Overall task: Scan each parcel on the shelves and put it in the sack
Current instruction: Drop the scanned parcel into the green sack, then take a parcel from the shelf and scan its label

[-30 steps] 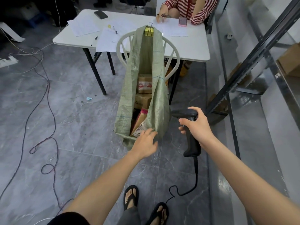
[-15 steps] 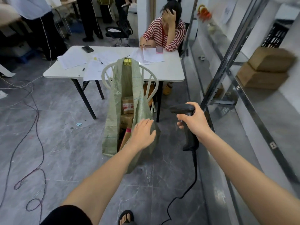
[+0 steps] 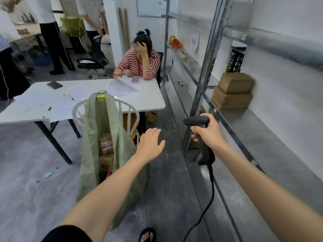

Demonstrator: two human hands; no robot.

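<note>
A: Where is the sack sitting?
B: The green woven sack (image 3: 97,137) is hanging at eleven o'clock, pinned by a yellow clip (image 3: 101,97) to the back of a white chair (image 3: 130,107). Brown parcels (image 3: 106,145) are showing through its open slit. The top one is carrying a red-and-white label, too blurred to read.
A: And the hands?
B: The left hand (image 3: 151,142) is hovering at the sack's three o'clock, fingers straight and spread, holding nothing. Its forearm is hiding the sack's lower right side. The right hand (image 3: 209,135) is gripping a black scanner (image 3: 195,121), fingers wrapped round the handle. The cable (image 3: 212,186) is running off the bottom edge.
A: Anything on the shelves?
B: Two stacked boxes (image 3: 233,92) are sitting on the metal shelf (image 3: 253,130) at two o'clock. The small tags (image 3: 215,110) on its rail are unreadable. At twelve o'clock, papers (image 3: 122,88) are lying on the white bench (image 3: 150,100).
</note>
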